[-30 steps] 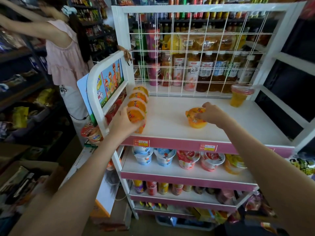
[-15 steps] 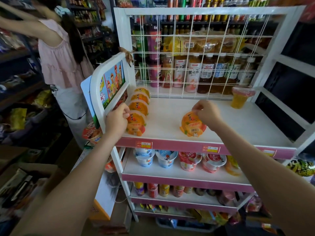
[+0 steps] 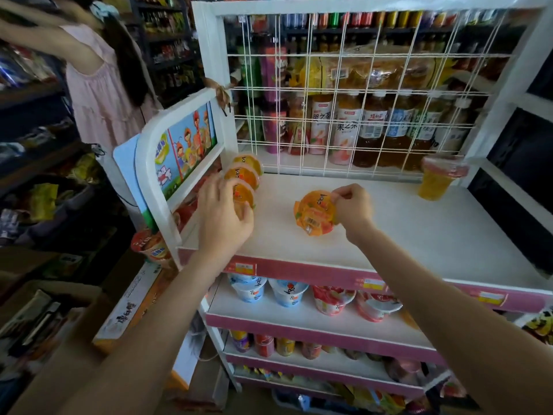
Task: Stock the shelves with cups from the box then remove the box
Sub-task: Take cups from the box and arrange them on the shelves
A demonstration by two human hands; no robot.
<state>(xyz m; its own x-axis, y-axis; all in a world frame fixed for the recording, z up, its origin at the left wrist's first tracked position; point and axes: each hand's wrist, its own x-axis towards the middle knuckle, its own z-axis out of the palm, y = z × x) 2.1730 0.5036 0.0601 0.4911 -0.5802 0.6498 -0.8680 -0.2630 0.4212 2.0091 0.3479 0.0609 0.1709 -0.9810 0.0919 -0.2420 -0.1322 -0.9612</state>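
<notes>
On the top shelf (image 3: 419, 235), near its front middle, pinching a cup (image 3: 314, 211) by the upper rim of its lid with the right hand (image 3: 353, 208), thumb and fingertips closed on the foil edge. Holding it tipped over, lid facing the camera, lower edge against the shelf. Further left, curling the left hand (image 3: 223, 217) round the front cup (image 3: 241, 208) of a row (image 3: 244, 175) lined up beside the side panel (image 3: 185, 145). Leaving a tall yellow cup (image 3: 435, 181) upright at the back right corner, well apart from both hands. Facing a wire grid (image 3: 359, 121) with bottles (image 3: 371, 124) behind it. Looking down past blue and red tubs (image 3: 287, 292) on the next shelf. Standing near a box (image 3: 131, 307) beside the rack at lower left. Sharing the aisle, far left, with a person in a pink dress (image 3: 98, 85), arm raised.
</notes>
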